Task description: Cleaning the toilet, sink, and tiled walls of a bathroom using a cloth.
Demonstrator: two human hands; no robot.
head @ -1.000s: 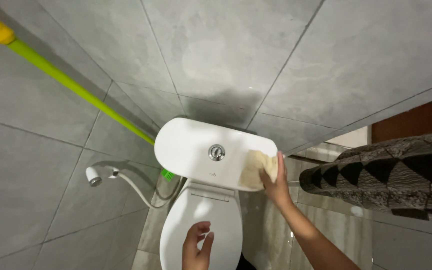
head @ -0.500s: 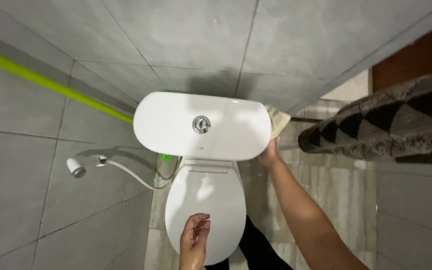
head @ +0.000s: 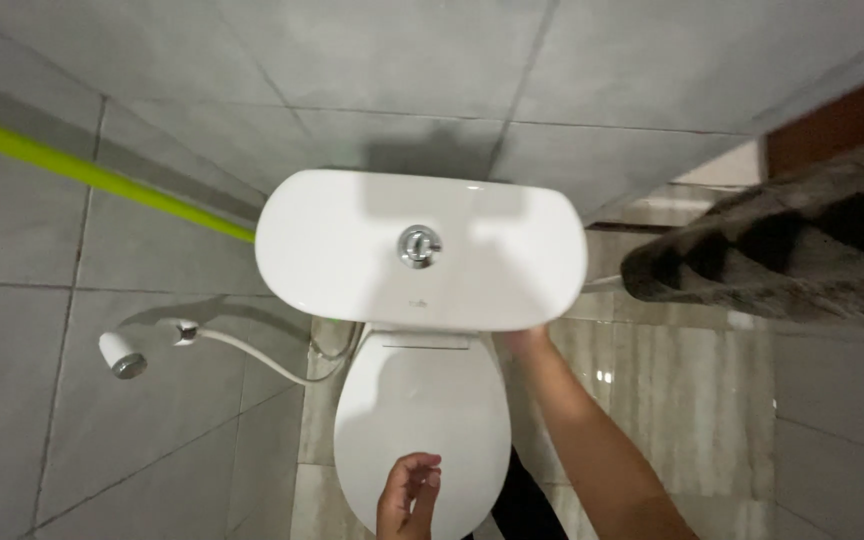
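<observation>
A white toilet stands against the grey tiled wall, with its tank lid carrying a chrome flush button. My right hand reaches to the tank's lower right front edge; its fingers are hidden beneath the tank, and no cloth shows. My left hand hovers over the near end of the closed seat lid, fingers loosely curled and holding nothing.
A bidet sprayer with a white hose hangs on the left wall. A bright green pole slants behind the tank. A dark patterned cloth hangs at right, below a brown door frame. Glossy floor tiles lie right of the bowl.
My right hand slid off the tank lid's right end, where it pressed a cream cloth, down to below the tank's front edge. The cloth is out of sight. The view shifted, centring the toilet.
</observation>
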